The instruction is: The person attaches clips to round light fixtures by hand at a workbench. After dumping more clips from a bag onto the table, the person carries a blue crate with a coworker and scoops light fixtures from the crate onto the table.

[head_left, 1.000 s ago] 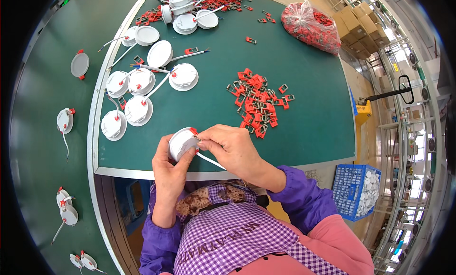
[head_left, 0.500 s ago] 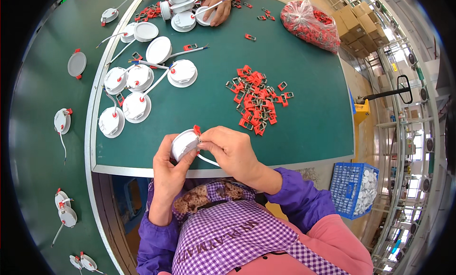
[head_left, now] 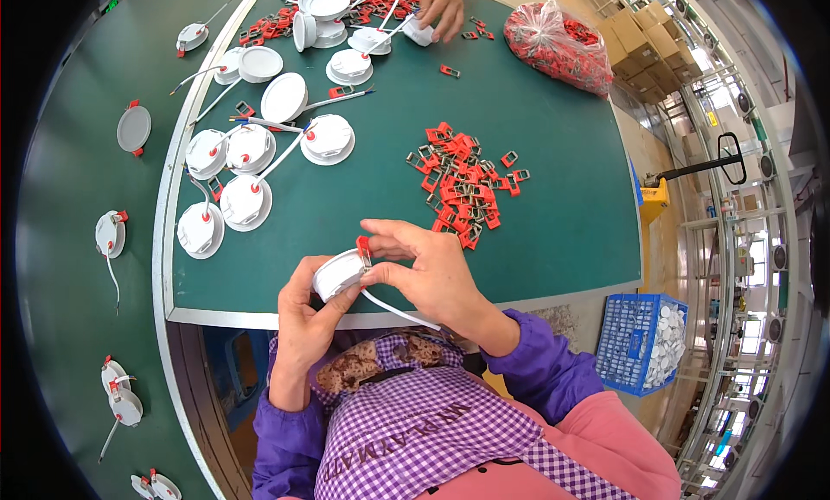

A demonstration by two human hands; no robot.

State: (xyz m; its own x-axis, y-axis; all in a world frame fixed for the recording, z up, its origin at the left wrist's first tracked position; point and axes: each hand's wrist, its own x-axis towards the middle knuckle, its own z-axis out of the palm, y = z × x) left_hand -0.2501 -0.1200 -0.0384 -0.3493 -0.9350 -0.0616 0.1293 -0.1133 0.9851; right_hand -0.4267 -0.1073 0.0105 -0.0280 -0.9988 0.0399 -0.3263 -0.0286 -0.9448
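Lamp housing (head_left: 339, 273), a small round white plastic disc, sits at the near edge of the green worktop (head_left: 562, 206), held up between both your hands. Your left hand (head_left: 307, 314) is wrapped around its lower side, and your right hand (head_left: 428, 271) closes on its upper rim, where your fingertips pinch a red clip (head_left: 363, 248) against the edge. A thin white lead (head_left: 399, 312) trails out under your right palm. Judging by its look, the housing is light and stiff, with a smooth shell that could slip, so grip it by the rim rather than the face, and keep the lead clear of your fingers.

Just beyond your right hand lies a loose pile of red clips (head_left: 462, 184), near enough to reach. To the left of it, a cluster of white housings (head_left: 251, 176) with their leads crowds the worktop and could snag on a passing sleeve. Farther off, another person's hand (head_left: 443, 3) works among more housings and clips. A clear bag of red clips (head_left: 558, 44) rests at the far right. Beside the worktop, low on the right, stands a blue crate (head_left: 644, 344) of white parts.
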